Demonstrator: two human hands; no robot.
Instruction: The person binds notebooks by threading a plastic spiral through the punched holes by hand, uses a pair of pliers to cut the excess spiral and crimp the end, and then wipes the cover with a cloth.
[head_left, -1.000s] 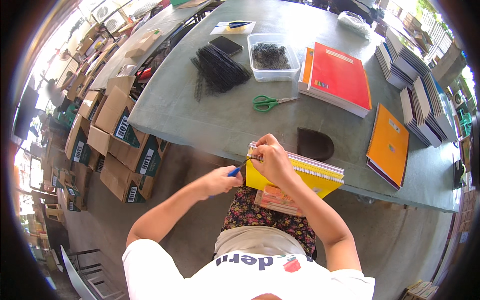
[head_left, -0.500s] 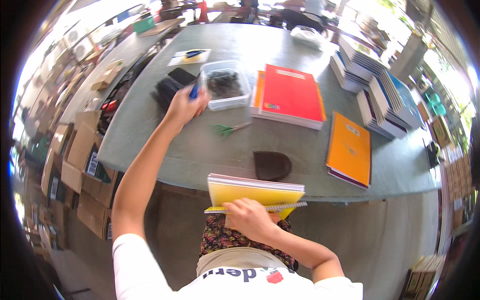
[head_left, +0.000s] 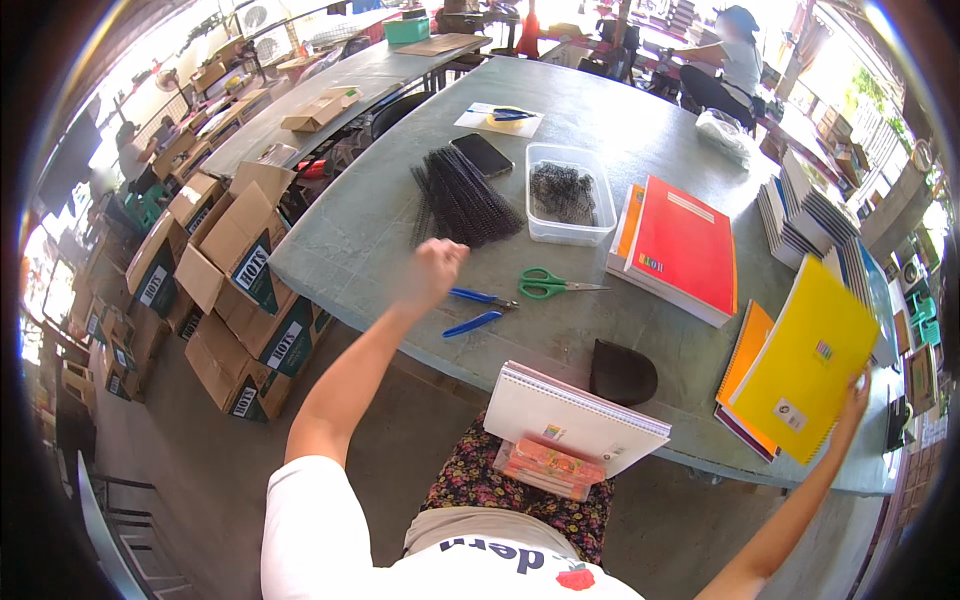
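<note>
Yellow notebook (head_left: 812,362) now swung out right, pinched in right hand (head_left: 853,392), left hand (head_left: 432,270) fisted just above blue pliers (head_left: 478,309)

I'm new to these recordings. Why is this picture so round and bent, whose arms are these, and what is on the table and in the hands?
A wide fisheye camera worn on the person's head looks down, so straight edges bend. Both bare arms are that person's own. The left hand is a closed fist above the grey table, near blue-handled pliers, green scissors and a pile of black binding coils. The right hand holds a yellow notebook over an orange stack. A white spiral notebook rests on the lap.
</note>
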